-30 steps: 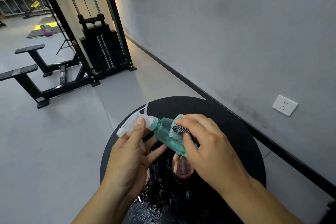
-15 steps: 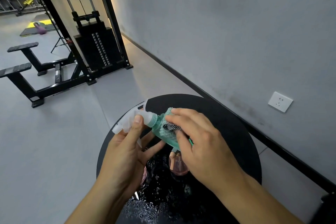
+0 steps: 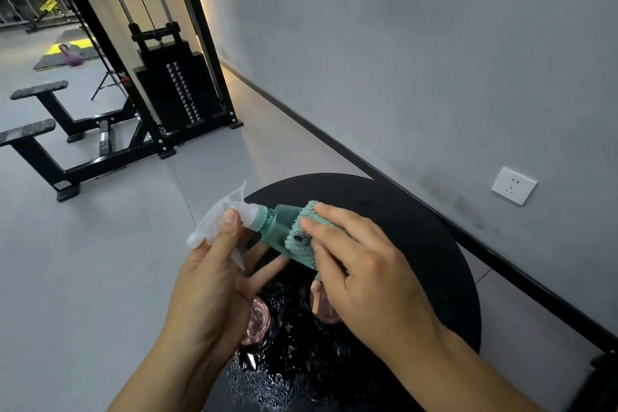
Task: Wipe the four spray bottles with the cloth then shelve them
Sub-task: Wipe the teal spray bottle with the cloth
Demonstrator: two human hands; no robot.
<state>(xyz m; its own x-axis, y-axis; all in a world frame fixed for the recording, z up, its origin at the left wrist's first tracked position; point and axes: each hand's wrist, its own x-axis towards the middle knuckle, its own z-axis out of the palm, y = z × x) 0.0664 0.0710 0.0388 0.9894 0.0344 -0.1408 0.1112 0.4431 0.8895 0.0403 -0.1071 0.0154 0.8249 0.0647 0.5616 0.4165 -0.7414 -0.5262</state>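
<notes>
Wiping step in hand: green bottle (image 3: pixel 272 227) is held tilted above the table (image 3: pixel 418 244), its white sprayer pinched by the left hand (image 3: pixel 214 281). Cloth (image 3: pixel 302 231) is pressed round the body by curled fingers of the right hand (image 3: pixel 364 274). Two pink bottles (image 3: pixel 255 319) are seen below the grip. Next, judged: the bottle is to be turned and unwiped faces covered.
</notes>
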